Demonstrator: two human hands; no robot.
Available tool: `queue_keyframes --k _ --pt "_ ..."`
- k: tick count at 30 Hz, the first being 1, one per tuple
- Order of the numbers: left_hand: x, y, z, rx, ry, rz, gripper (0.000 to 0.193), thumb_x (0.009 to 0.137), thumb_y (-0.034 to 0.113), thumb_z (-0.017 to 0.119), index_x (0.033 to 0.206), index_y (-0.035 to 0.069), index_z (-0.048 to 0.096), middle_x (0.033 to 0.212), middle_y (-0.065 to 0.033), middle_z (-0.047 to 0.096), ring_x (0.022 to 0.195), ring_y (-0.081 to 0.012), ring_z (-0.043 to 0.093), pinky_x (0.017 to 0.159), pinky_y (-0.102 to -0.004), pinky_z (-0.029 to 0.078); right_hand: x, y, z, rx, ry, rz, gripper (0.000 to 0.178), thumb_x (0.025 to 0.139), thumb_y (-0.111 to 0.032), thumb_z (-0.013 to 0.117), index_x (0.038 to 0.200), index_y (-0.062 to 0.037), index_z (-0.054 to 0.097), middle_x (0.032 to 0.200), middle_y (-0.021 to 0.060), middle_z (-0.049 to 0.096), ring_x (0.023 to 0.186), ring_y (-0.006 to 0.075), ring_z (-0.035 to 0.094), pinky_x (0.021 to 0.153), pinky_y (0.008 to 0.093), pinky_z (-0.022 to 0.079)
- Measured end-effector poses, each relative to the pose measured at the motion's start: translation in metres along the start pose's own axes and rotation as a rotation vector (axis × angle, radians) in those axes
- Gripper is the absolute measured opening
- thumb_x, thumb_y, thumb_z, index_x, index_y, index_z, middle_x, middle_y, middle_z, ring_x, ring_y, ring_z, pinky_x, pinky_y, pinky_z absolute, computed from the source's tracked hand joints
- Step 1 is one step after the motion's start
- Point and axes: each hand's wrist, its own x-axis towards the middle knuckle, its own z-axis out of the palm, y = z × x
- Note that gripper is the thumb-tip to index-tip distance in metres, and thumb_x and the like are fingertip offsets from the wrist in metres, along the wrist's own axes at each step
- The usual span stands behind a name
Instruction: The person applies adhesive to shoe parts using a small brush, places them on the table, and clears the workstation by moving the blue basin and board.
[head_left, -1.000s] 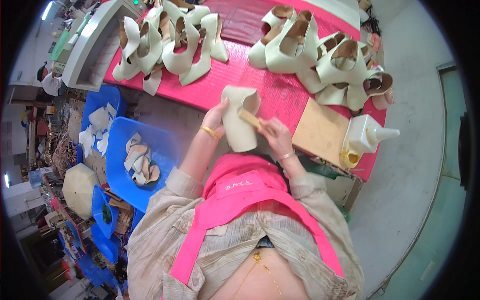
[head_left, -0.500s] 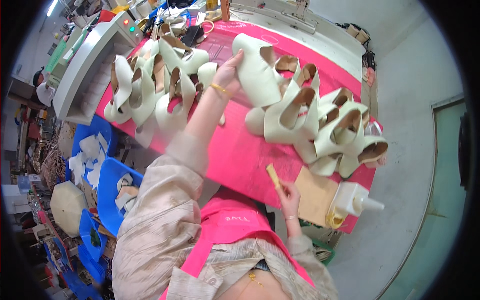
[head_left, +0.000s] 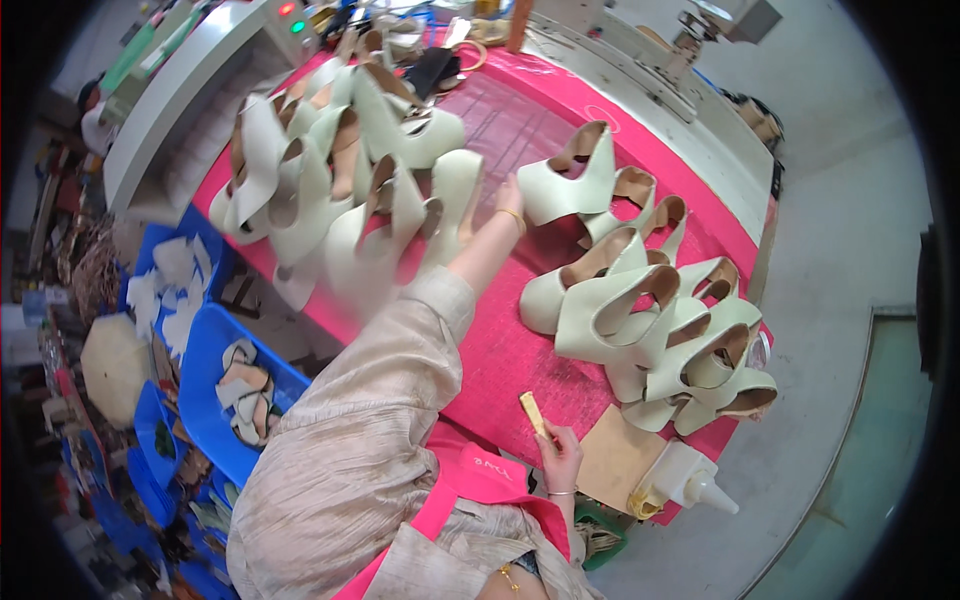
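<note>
My left hand point(head_left: 506, 197) reaches far out over the pink table point(head_left: 500, 350), a gold bracelet on its wrist. It lies between a blurred cream high-heeled shoe point(head_left: 455, 195) of the left group and a cream shoe point(head_left: 568, 182) standing to its right. It touches the blurred one, but a grip does not show. My right hand point(head_left: 560, 455) stays near the table's front edge, holding a small yellowish applicator stick point(head_left: 532, 412) upright. A pile of cream shoes point(head_left: 650, 330) lies to the right of my left arm.
A brown board point(head_left: 612, 458) and a white glue bottle point(head_left: 692, 480) sit at the table's front right corner. Blue bins point(head_left: 235, 390) with cut shoe pieces stand at the left below the table. A white machine point(head_left: 185, 95) flanks the far left.
My left hand has let go of the cream shoe it set beside the right pile and moved left toward the left group. The right hand still holds the stick near the board.
</note>
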Motion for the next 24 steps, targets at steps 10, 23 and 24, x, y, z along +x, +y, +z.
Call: queue_keyframes --k 10,23,24 --pt "-0.208 -0.105 -0.285 -0.271 -0.567 -0.100 0.028 0.080 0.027 0.049 0.100 0.007 0.054 0.090 -0.0026 0.056 0.075 -0.0116 0.055 0.067 -0.0237 0.043 -0.027 0.016 0.022 -0.033 -0.276 -0.128 0.021 0.068 0.001 0.061 0.089 0.0018 0.056 0.075 0.0056 0.052 0.065 0.0116 0.047 0.057 0.0217 0.039" --pt "-0.114 -0.322 -0.721 0.798 0.624 -0.082 0.025 0.072 0.013 0.045 0.091 0.006 0.058 0.098 -0.0129 0.053 0.100 -0.0282 0.045 0.082 -0.0357 0.038 -0.096 -0.044 0.176 -0.364 -0.703 -0.321 0.023 0.066 -0.003 0.063 0.088 -0.0009 0.057 0.069 0.0102 0.050 0.061 0.0199 0.049 0.055 0.0269 0.039" --pt "-0.098 -0.323 -0.742 0.860 0.656 -0.139 0.028 0.073 0.013 0.044 0.099 0.009 0.054 0.115 -0.0102 0.043 0.112 -0.0245 0.034 0.088 -0.0350 0.034 -0.103 -0.047 0.186 -0.384 -0.701 -0.316 0.023 0.066 -0.003 0.063 0.088 -0.0009 0.057 0.068 0.0101 0.049 0.060 0.0195 0.048 0.054 0.0266 0.039"
